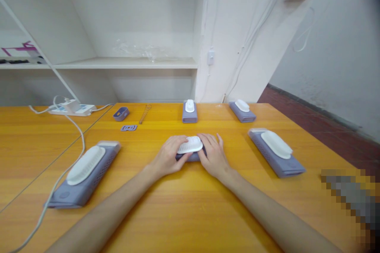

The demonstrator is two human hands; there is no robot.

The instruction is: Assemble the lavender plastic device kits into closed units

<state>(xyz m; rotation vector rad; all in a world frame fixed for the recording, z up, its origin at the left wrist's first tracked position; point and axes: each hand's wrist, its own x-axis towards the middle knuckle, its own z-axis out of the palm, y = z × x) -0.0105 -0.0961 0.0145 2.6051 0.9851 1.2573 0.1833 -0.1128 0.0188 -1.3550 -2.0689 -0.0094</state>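
In the middle of the table, my left hand (171, 153) grips the left end of a white ribbed oval piece (190, 145) and the dark grey-purple base (194, 157) under it. My right hand (214, 156) wraps round the right end of the same pair, thumb in front. Both hands have their fingers bent; the far side of the base is hidden behind the white piece and fingers. Further back, to the left, lie a small grey-purple oval ring-shaped part (121, 114), a coil spring (145, 114) and a flat grey plate with cut-outs (129, 128).
Grey-purple boxes topped with white oval pieces lie at left (86, 174), right (277, 152), back centre (190, 112) and back right (242, 111). A white cable (84, 142) crosses the left box from a power strip (71, 108). A pixelated patch (353, 193) covers the right edge.
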